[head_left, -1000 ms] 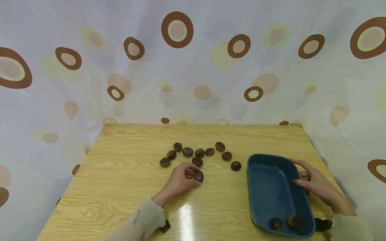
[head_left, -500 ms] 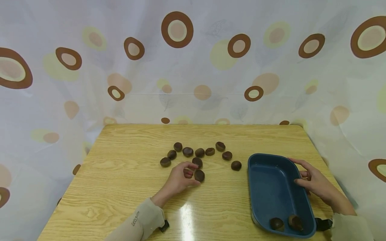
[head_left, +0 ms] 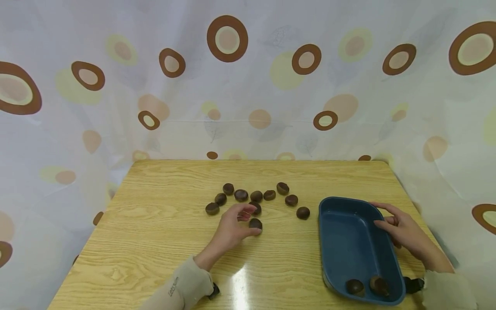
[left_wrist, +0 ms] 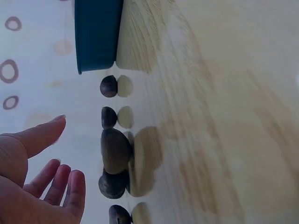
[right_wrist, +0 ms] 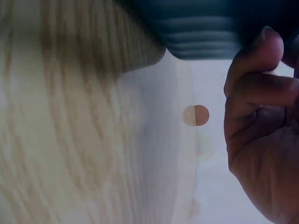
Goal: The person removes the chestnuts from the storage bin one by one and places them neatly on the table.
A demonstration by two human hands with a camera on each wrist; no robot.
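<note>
In the head view my left hand (head_left: 232, 226) hovers low over the table, thumb and fingers spread apart around a dark brown chestnut (head_left: 255, 224). The left wrist view shows that hand with nothing between its thumb and fingers; the nearest chestnut (left_wrist: 116, 151) stands on the wood beyond the fingertips. Another chestnut (head_left: 255, 209) lies just behind, partly covered by my fingers. At the right, my right hand (head_left: 404, 234) grips the rim of a blue rectangular tray (head_left: 350, 245), thumb over the edge and fingers outside. Two chestnuts (head_left: 379, 286) lie at its near end.
Several more chestnuts form a zigzag row behind my left hand, from a chestnut (head_left: 212, 209) at the left to a chestnut (head_left: 303, 212) near the tray. The wooden table (head_left: 155, 241) ends against a patterned curtain (head_left: 248, 86) at the back and sides.
My left thumb and fingers have come away from the front chestnut, which stays on the table, and spread wider. My right thumb has shifted slightly back along the tray rim.
</note>
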